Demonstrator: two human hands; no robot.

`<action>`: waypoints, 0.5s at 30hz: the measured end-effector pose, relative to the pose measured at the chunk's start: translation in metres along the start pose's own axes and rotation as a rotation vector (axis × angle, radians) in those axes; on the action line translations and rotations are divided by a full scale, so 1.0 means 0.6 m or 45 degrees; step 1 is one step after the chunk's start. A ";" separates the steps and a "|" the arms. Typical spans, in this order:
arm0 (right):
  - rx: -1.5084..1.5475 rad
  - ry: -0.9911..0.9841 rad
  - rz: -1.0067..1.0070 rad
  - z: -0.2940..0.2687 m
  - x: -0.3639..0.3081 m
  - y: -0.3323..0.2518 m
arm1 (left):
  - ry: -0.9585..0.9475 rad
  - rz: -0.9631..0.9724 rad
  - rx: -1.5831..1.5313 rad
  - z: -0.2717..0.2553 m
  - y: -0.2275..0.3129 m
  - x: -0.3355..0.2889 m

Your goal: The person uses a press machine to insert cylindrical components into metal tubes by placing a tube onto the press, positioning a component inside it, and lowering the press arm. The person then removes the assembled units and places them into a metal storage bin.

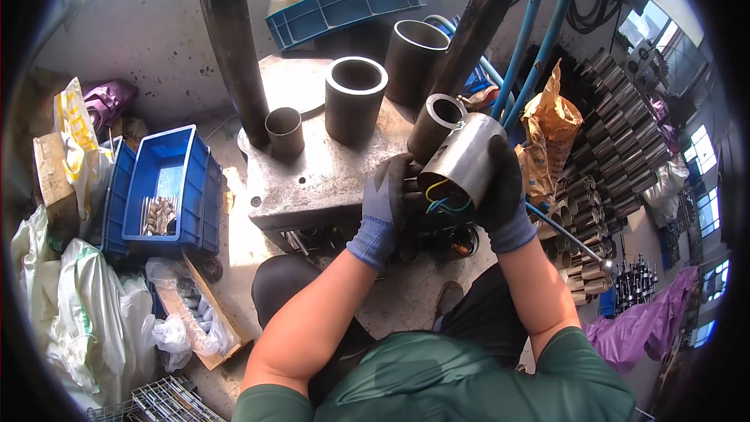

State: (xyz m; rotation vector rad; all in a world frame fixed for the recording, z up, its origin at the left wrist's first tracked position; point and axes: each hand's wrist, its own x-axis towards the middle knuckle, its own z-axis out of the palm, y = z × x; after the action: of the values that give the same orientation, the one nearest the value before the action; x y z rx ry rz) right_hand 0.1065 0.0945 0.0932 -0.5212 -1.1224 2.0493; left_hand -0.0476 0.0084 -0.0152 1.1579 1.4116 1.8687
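A shiny metal cylinder [462, 158] is tilted in front of me, its open end facing down toward me. Yellow and blue-green wires [447, 202] show inside that end. My right hand [502, 191], in a dark glove with a blue-grey cuff, is wrapped round its right side. My left hand [386, 194], gloved alike, has its fingers bent against the left rim; part of their grip is hidden. Just behind the cylinder stands a thick-walled dark tube [426, 130]. A larger thick-walled sleeve [355, 103] and a short thin-walled ring [284, 133] stand upright on the metal press table [312, 187].
Two dark columns [228, 39] rise from the table, with a wide tube [414, 62] near the right one. Blue bins [205, 195] with metal parts and white sacks [82, 320] lie left. On the right are a lever rod [574, 241], stacked metal cylinders [613, 121] and brown paper [551, 121].
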 end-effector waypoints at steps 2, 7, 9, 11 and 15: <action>0.131 -0.002 0.008 0.022 0.020 -0.010 | -0.014 -0.010 0.012 0.020 -0.025 -0.010; 0.076 -0.124 -0.024 0.069 0.103 -0.024 | -0.152 -0.507 -0.251 0.089 -0.066 -0.026; 0.067 -0.183 -0.090 0.084 0.145 -0.021 | -0.382 -0.097 0.242 0.088 -0.039 -0.039; 0.044 -0.226 -0.220 0.107 0.183 -0.017 | -0.620 -0.016 0.696 0.088 -0.007 -0.051; -0.389 -0.202 -0.628 0.120 0.267 -0.020 | -1.303 0.289 1.304 0.079 0.003 -0.073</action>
State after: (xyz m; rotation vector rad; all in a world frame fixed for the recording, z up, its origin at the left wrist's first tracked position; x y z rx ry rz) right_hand -0.0394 0.1809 0.1413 -0.1963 -1.5010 1.5201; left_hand 0.0152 -0.0040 -0.0231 2.3249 1.5488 0.2758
